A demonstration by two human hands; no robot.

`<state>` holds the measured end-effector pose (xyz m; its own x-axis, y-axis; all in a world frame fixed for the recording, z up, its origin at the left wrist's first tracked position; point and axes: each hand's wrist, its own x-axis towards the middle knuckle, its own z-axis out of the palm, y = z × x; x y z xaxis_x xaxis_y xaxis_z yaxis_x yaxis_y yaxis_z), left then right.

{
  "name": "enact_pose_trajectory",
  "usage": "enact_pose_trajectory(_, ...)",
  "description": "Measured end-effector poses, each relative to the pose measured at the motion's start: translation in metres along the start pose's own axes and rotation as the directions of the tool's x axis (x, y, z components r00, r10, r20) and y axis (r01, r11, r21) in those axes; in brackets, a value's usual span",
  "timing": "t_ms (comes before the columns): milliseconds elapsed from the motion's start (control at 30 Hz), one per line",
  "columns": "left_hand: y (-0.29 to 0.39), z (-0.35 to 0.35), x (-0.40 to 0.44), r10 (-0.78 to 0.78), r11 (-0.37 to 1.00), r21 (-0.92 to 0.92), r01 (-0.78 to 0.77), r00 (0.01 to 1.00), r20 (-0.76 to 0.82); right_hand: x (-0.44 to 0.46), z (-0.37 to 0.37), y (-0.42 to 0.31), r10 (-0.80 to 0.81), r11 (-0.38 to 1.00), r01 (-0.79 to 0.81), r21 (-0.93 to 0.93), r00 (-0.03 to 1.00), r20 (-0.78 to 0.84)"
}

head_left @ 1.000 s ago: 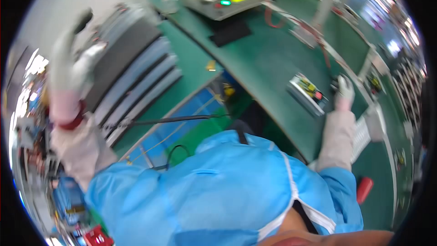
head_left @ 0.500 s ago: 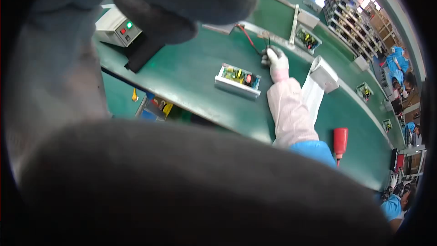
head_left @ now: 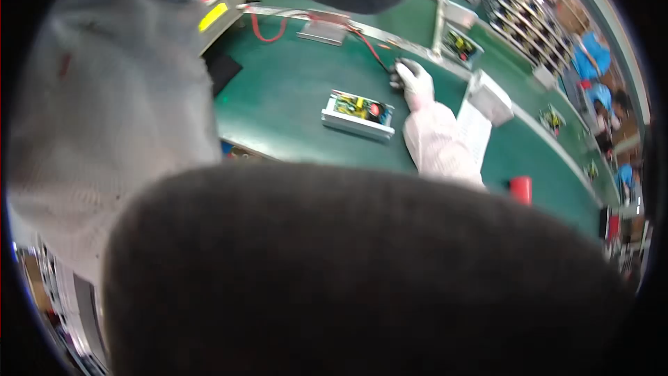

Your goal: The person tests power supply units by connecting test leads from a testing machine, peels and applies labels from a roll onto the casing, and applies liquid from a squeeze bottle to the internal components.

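My right hand [head_left: 415,85], in a white glove and a pale pink sleeve, is closed around the dark end of a test lead [head_left: 371,49] whose red wire runs left along the bench. Left of the hand, a circuit board in a metal channel [head_left: 357,115] lies on the green bench [head_left: 278,108], apart from my fingers. A large grey, glove-like shape [head_left: 118,97] fills the left and top, very near the lens. It may be my left hand, but its fingers are too blurred to read.
A power box [head_left: 226,10] with a lit yellow display stands behind, near a metal plate [head_left: 325,29]. Right of my arm are a white holder with paper [head_left: 489,97] and a red object [head_left: 520,189]. Beyond the rail lie more boards [head_left: 460,45]. A dark blur [head_left: 362,271] hides the bottom.
The view has shifted, and the grey shape now uncovers more of the power box, red wire and metal plate. My right hand still holds the lead; the circuit board stays on the bench.
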<state>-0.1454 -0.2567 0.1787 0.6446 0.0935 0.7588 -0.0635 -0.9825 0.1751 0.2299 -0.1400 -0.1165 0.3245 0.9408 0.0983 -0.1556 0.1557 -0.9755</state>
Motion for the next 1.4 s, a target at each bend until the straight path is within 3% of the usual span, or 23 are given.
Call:
enact_pose_trajectory(167,-0.008,0.023,0.034,0.214,0.953,-0.228,-0.199,0.976,0.041,-0.002,0.003,-0.009,0.042,0.998,-0.041,-0.051,0.999,0.025)
enact_pose_trajectory(233,0.003,0.034,0.020,-0.210,0.974,0.088,0.208,0.978,0.008,-0.001,-0.002,-0.010,0.051,0.998,-0.050,-0.038,0.999,0.002)
enact_pose_trajectory(267,-0.009,0.049,0.010,-0.207,0.975,0.085,0.204,0.978,0.020,0.001,-0.001,-0.011,0.063,0.997,-0.063,-0.035,0.998,0.006)
enact_pose_trajectory(333,-0.050,0.095,-0.023,-0.406,0.890,0.217,0.400,0.914,-0.020,0.005,0.004,-0.012,0.089,0.996,-0.088,-0.031,0.996,0.026)
enact_pose_trajectory(400,-0.088,0.136,-0.049,-0.299,0.873,0.447,0.197,0.939,0.170,0.003,0.012,-0.023,0.090,0.989,-0.080,-0.128,0.993,0.074)
enact_pose_trajectory(500,-0.118,0.196,-0.067,-0.362,0.849,0.491,0.196,0.892,0.269,-0.006,0.016,-0.046,0.117,0.905,-0.027,-0.425,0.975,0.188)
enact_pose_trajectory(533,-0.126,0.207,-0.067,-0.350,0.858,0.478,0.189,0.896,0.274,-0.008,0.015,-0.049,0.117,0.902,-0.033,-0.430,0.978,0.171)
enact_pose_trajectory(667,-0.153,0.240,-0.065,-0.433,0.862,0.459,0.216,0.785,0.443,-0.014,0.017,-0.054,-0.112,0.684,0.212,-0.698,0.976,0.187)
enact_pose_trajectory(700,-0.155,0.244,-0.063,-0.426,0.868,0.448,0.214,0.784,0.452,-0.015,0.016,-0.055,-0.106,0.684,0.199,-0.702,0.979,0.175)
enact_pose_trajectory(867,-0.161,0.245,-0.063,-0.354,0.913,0.353,0.204,0.826,0.439,-0.012,0.017,-0.053,-0.074,0.730,0.170,-0.662,0.983,0.170)
enact_pose_trajectory(1033,-0.183,0.236,-0.059,-0.463,0.845,0.456,0.279,0.809,0.363,-0.011,0.021,-0.060,0.057,0.818,-0.005,-0.575,0.996,0.072)
enact_pose_trajectory(1100,-0.207,0.230,-0.063,-0.517,0.802,0.502,0.323,0.797,0.313,-0.012,0.020,-0.058,-0.105,0.665,0.211,-0.717,0.976,0.190)
enact_pose_trajectory(1167,-0.227,0.231,-0.073,-0.452,0.697,0.635,0.332,0.892,0.030,-0.009,0.023,-0.058,-0.238,0.444,0.417,-0.793,0.908,0.344)
enact_pose_trajectory(1400,-0.238,0.233,-0.082,-0.458,0.701,0.615,0.360,0.889,0.002,-0.012,0.043,-0.055,-0.195,0.250,0.385,-0.888,0.919,0.344)
